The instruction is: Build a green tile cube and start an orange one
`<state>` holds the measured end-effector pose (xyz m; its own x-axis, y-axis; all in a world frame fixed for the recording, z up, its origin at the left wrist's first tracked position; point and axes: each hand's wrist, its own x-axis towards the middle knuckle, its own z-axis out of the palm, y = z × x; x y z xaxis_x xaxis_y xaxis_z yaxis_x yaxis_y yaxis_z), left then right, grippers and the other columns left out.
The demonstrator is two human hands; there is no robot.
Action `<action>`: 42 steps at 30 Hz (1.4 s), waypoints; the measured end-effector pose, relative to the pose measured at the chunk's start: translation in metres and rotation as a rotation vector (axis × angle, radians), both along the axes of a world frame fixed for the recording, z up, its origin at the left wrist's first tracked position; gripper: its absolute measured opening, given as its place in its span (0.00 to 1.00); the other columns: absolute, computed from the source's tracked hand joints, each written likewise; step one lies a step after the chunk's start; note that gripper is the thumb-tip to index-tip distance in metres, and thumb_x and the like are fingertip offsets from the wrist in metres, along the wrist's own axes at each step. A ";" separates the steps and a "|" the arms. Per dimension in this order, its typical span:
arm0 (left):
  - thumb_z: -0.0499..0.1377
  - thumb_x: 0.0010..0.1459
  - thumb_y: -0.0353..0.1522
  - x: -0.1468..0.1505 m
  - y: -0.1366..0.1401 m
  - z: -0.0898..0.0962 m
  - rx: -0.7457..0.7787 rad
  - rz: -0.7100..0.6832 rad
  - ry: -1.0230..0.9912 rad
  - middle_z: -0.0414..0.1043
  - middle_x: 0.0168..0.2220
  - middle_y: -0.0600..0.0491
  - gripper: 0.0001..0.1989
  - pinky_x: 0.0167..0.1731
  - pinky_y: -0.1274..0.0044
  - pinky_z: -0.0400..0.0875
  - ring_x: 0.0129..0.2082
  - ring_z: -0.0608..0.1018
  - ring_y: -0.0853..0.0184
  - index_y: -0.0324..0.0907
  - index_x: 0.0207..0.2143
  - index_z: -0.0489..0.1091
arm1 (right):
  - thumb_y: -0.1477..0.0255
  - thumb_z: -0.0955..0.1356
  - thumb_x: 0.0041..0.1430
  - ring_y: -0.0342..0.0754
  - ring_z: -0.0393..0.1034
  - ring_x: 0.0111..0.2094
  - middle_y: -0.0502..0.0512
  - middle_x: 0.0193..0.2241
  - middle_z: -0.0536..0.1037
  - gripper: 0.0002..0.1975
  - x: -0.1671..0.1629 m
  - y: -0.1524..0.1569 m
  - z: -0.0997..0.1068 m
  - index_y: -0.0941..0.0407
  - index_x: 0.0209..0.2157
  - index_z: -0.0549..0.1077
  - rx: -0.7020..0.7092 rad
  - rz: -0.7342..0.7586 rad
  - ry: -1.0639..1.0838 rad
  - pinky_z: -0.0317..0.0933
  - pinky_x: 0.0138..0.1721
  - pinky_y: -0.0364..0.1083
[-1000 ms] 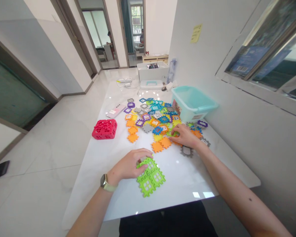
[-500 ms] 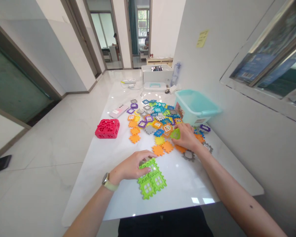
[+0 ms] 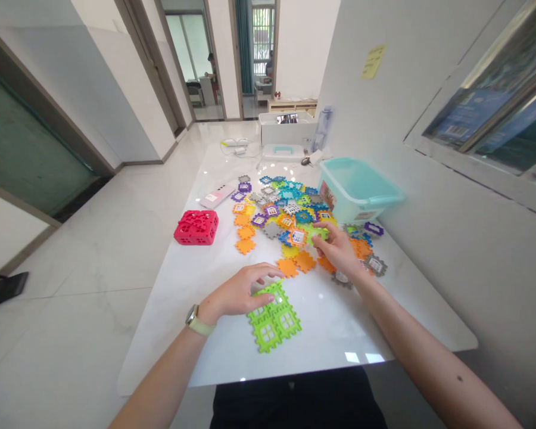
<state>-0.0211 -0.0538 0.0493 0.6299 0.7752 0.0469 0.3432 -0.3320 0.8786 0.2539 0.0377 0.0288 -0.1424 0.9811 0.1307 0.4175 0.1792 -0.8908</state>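
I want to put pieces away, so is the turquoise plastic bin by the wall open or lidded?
Open. The turquoise plastic bin has no lid on it; its rim and inner walls show from above. Its floor is hidden.

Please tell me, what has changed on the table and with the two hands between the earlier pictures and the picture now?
The right hand picked a green tile out of the pile of coloured tiles and now holds it just above the pile, a little farther from the person. The left hand stayed pressed on the joined green panel. The red cube and the teal bin did not move.
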 end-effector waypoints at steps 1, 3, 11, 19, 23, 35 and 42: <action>0.61 0.56 0.30 0.000 0.000 0.000 0.000 0.004 -0.003 0.67 0.57 0.49 0.23 0.47 0.73 0.71 0.53 0.73 0.62 0.48 0.56 0.66 | 0.65 0.66 0.56 0.42 0.59 0.17 0.43 0.17 0.64 0.17 -0.001 -0.001 0.000 0.55 0.47 0.68 0.035 -0.042 -0.055 0.53 0.20 0.42; 0.61 0.57 0.31 0.000 0.000 -0.002 -0.004 0.031 -0.010 0.68 0.57 0.48 0.23 0.46 0.73 0.72 0.51 0.73 0.61 0.48 0.55 0.66 | 0.67 0.66 0.56 0.42 0.57 0.17 0.42 0.16 0.62 0.16 -0.004 -0.004 0.002 0.55 0.46 0.70 0.066 -0.042 -0.098 0.50 0.20 0.41; 0.53 0.64 0.41 0.011 0.013 -0.023 -0.200 0.543 -0.307 0.75 0.45 0.46 0.26 0.36 0.76 0.72 0.42 0.77 0.64 0.41 0.61 0.58 | 0.61 0.68 0.58 0.41 0.63 0.20 0.44 0.22 0.67 0.20 -0.041 -0.034 0.008 0.54 0.49 0.65 -0.178 0.355 0.260 0.60 0.23 0.42; 0.60 0.58 0.36 0.004 0.025 -0.041 -0.081 0.724 -0.233 0.77 0.30 0.52 0.15 0.26 0.79 0.69 0.27 0.77 0.68 0.39 0.46 0.71 | 0.69 0.66 0.59 0.41 0.57 0.19 0.44 0.20 0.65 0.13 -0.043 -0.037 0.001 0.54 0.46 0.68 0.139 0.140 -0.142 0.53 0.24 0.42; 0.60 0.58 0.33 0.005 0.027 -0.042 0.160 0.708 0.006 0.76 0.46 0.45 0.16 0.42 0.71 0.72 0.43 0.78 0.61 0.40 0.49 0.71 | 0.70 0.67 0.55 0.41 0.59 0.23 0.46 0.25 0.69 0.09 -0.035 -0.033 0.002 0.54 0.39 0.67 0.114 0.192 -0.154 0.54 0.26 0.42; 0.64 0.51 0.35 0.003 -0.006 -0.003 0.003 0.117 0.174 0.76 0.47 0.50 0.27 0.41 0.74 0.72 0.42 0.78 0.62 0.46 0.55 0.67 | 0.61 0.70 0.52 0.38 0.53 0.16 0.40 0.18 0.64 0.15 -0.031 -0.036 0.015 0.53 0.34 0.62 -0.333 0.328 0.098 0.48 0.17 0.39; 0.53 0.50 0.22 -0.005 -0.001 -0.001 0.108 0.136 0.317 0.78 0.40 0.53 0.25 0.40 0.75 0.69 0.39 0.78 0.62 0.47 0.50 0.71 | 0.61 0.69 0.55 0.38 0.59 0.15 0.42 0.21 0.69 0.15 -0.036 -0.038 0.013 0.53 0.37 0.62 -0.426 0.374 0.201 0.50 0.15 0.38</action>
